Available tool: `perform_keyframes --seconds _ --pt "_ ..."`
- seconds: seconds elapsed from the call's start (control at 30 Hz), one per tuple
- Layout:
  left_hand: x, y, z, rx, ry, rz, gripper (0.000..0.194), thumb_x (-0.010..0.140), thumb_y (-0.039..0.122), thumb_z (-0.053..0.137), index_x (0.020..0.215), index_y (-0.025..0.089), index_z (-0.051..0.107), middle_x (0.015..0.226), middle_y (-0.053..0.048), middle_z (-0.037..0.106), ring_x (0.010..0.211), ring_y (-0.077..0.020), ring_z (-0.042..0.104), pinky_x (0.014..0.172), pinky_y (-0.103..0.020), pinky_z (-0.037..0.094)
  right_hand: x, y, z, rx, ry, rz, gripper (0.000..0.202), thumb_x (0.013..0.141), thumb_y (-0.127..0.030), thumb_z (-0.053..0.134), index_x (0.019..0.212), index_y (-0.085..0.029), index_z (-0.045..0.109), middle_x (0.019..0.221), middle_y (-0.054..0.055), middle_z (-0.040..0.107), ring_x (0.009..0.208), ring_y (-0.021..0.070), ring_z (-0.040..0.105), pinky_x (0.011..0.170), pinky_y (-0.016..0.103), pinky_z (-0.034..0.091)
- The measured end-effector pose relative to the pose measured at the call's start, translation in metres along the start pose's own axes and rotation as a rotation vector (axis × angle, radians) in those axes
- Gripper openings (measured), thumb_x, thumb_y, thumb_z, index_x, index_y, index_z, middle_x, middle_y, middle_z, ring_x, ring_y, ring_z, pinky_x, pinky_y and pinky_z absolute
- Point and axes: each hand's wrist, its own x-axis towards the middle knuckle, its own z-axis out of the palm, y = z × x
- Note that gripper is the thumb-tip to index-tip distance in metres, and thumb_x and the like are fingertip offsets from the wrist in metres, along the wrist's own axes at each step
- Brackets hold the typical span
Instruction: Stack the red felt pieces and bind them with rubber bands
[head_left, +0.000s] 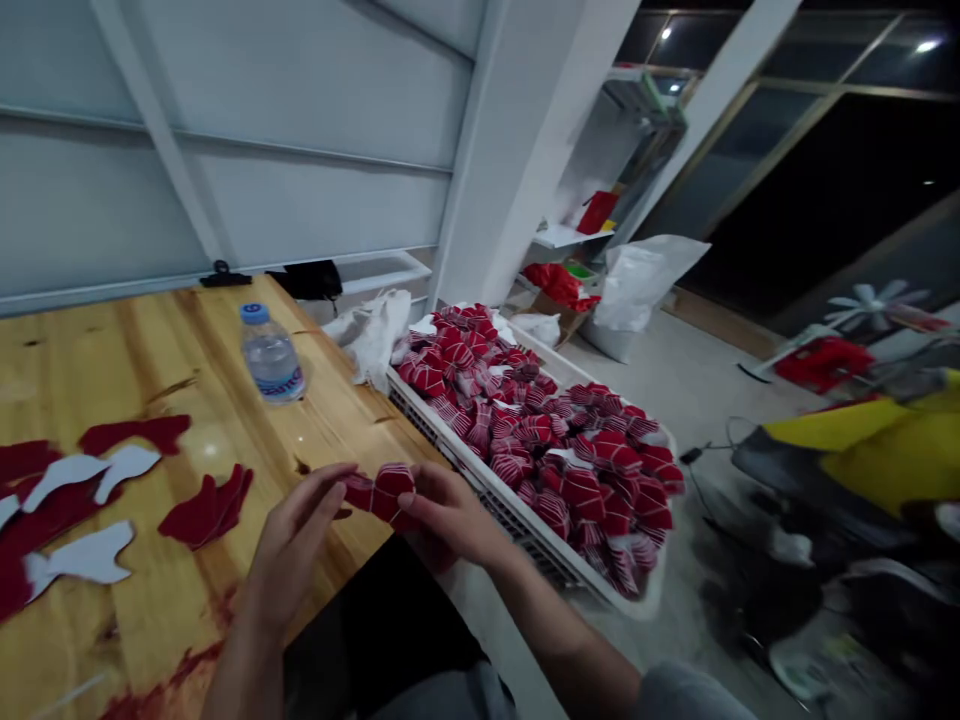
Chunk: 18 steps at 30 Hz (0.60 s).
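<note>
Between my two hands, over the table's right edge, is a small red fabric piece with white lines. My left hand pinches its left end between thumb and fingers. My right hand grips the other end, thumb on top. Just right of my hands stands a white plastic crate, heaped with similar red and white striped pieces. To the left, a few dark red cut pieces lie on the wooden table. The undersides of my fingers are hidden.
A water bottle stands on the table near a black clip. White cut pieces lie among red ones at the left. A white plastic bag hangs at the table's corner. Beyond the crate is a white sack on the floor.
</note>
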Motion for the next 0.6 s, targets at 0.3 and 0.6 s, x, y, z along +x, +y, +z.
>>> perform_keyframes --seconds 0.3,0.6 --pt "0.008 -0.015 0.022 0.116 -0.101 -0.004 0.047 0.076 0.059 0.065 0.104 0.021 0.070 0.107 -0.008 0.071 0.099 -0.0253 0.067 0.086 -0.036 0.055 -0.084 -0.080 -0.141 -0.349 0.730 -0.194 0.025 0.073 -0.036 0.067 0.093 -0.021 0.070 0.095 0.004 0.070 0.087 0.0209 0.062 0.077 0.033 0.049" --pt "0.016 -0.025 0.014 0.105 -0.057 -0.093 0.052 0.067 0.065 0.069 0.097 0.022 0.071 0.101 -0.004 0.072 0.097 -0.0242 0.067 0.083 -0.033 0.057 -0.151 -0.097 -0.258 -0.753 1.111 -0.041 0.038 0.067 -0.049 0.064 0.091 -0.020 0.059 0.069 0.002 0.068 0.060 0.0180 0.061 0.051 0.026 0.042"
